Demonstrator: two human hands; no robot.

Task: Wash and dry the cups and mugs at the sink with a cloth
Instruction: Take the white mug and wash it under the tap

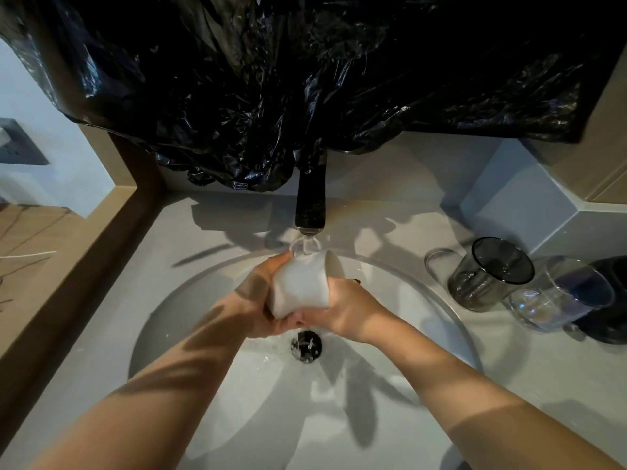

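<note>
Both hands hold a white mug [300, 286] over the round white sink [441, 300], tilted with its mouth toward the black tap [310, 201]. Water runs from the tap into the mug's rim. My left hand [261, 300] grips the mug's left side and base. My right hand [346, 310] wraps the right side from below. On the counter to the right stand a smoky grey glass mug [488, 273] with a handle and a clear glass cup [556, 293]. No cloth is visible.
A black drain [306, 346] sits in the sink bottom with water splashing around it. Black plastic sheeting [305, 79] hangs over the wall behind the tap. A dark round object [610, 310] sits at the far right edge. A wooden ledge [84, 249] borders the counter's left side.
</note>
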